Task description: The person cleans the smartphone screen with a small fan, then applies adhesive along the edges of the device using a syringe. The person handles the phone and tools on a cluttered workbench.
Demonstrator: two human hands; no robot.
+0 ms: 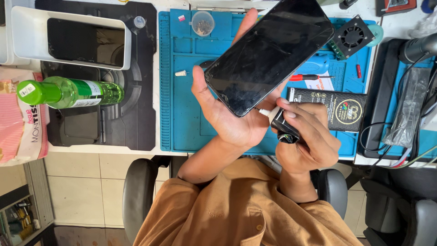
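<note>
My left hand (226,119) holds a black smartphone (268,50) with a dark, scuffed screen, tilted above the blue work mat (182,91); thumb on its left edge, fingers behind it. My right hand (311,138) grips a small black gadget (286,129) with a white plug (268,112) touching the phone's bottom edge.
A green spray bottle (68,92) lies on a black mat beside a white tray (68,36). On the blue mat are a small cup of screws (202,23), a red screwdriver (309,77), a black box (339,108) and a black fan (353,36). Cables lie at right.
</note>
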